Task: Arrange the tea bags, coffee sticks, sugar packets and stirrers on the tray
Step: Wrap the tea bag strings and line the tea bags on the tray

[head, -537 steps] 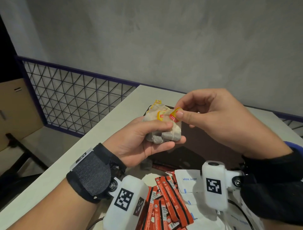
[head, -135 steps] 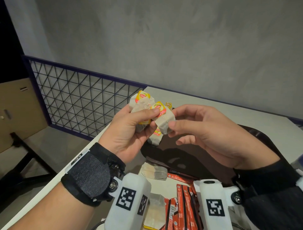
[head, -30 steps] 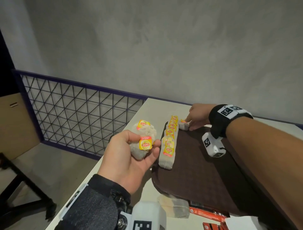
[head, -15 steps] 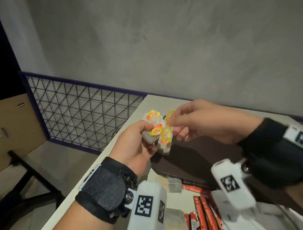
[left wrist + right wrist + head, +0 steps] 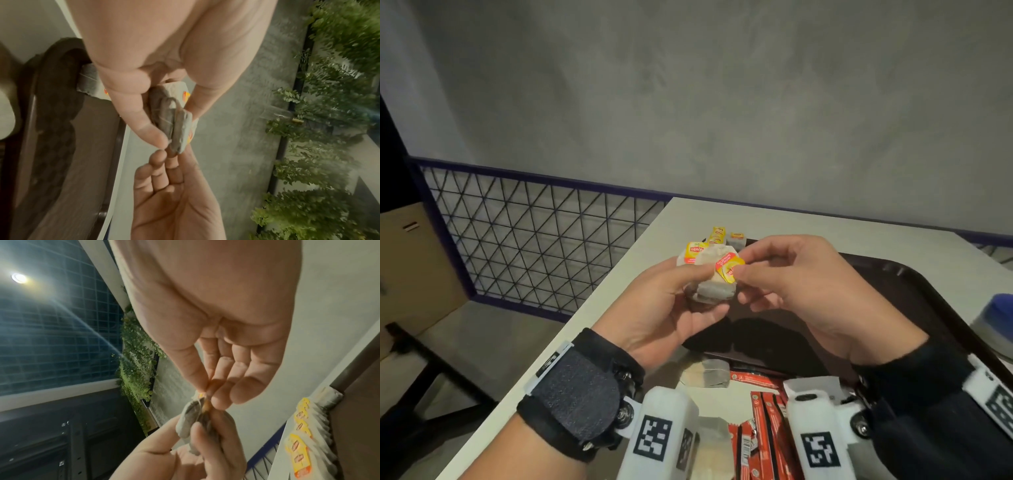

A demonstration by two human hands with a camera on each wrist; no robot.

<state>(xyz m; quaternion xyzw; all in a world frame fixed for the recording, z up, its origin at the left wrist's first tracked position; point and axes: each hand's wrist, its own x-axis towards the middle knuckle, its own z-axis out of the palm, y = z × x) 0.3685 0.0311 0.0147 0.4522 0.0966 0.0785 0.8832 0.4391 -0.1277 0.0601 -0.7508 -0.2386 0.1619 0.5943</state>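
My left hand [image 5: 688,294] grips a small bunch of tea bags [image 5: 714,286] above the near left corner of the dark brown tray [image 5: 928,294]. My right hand [image 5: 739,270] pinches the yellow-red tag [image 5: 729,269] of the front bag between thumb and forefinger. In the left wrist view the tea bags [image 5: 174,126] sit between my thumb and fingers. In the right wrist view the pinched tag [image 5: 205,402] shows, and a row of tea bags [image 5: 304,434] lies along the tray's edge. That row [image 5: 719,236] peeks out behind my hands in the head view.
Red coffee sticks [image 5: 767,428] and loose tea bags [image 5: 705,375] lie on the white table [image 5: 619,308] near me. White sugar packets [image 5: 811,385] sit beside them. A blue-and-white object [image 5: 996,325] stands right of the tray. A purple-framed wire fence [image 5: 534,236] runs left.
My right hand came back from the far end of the tray's tea bag row and now pinches a tag on the bunch in my left hand.
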